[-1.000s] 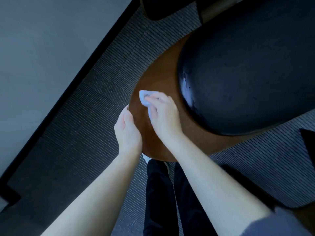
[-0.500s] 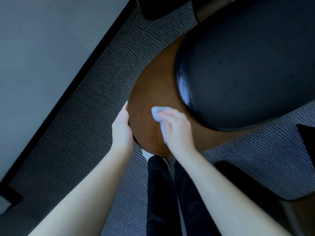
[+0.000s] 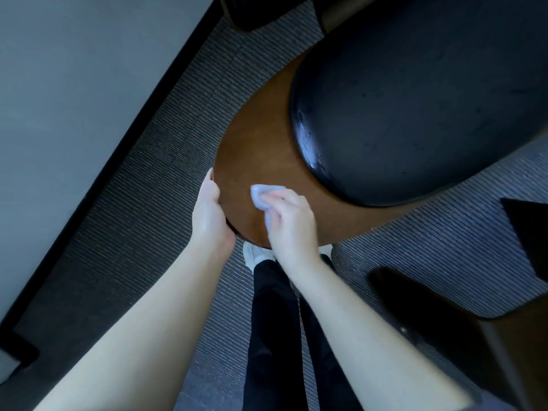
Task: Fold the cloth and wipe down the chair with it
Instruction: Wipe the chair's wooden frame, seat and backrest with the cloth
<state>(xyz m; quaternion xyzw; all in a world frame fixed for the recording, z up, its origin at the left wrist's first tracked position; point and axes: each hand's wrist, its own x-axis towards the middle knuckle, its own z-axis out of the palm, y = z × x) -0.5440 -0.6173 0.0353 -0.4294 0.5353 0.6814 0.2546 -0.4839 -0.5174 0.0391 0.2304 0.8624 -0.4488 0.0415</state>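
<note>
Chair (image 3: 261,149): brown wooden shell carrying a black padded cushion (image 3: 415,108), standing on striped carpet (image 3: 154,179). A grey wall (image 3: 74,69) with a dark skirting strip runs beyond the chair's left side. Dark furniture (image 3: 462,330) stands near the chair's right side, apart from it. White shoes (image 3: 256,255) and black trousers (image 3: 275,336) show directly below the chair's near edge.

Left hand (image 3: 212,216): curled over the chair's left rim, gripping it. Right hand (image 3: 292,225): fingers closed on a bunched pale blue cloth (image 3: 260,195), pressed to the wood beside the cushion.
</note>
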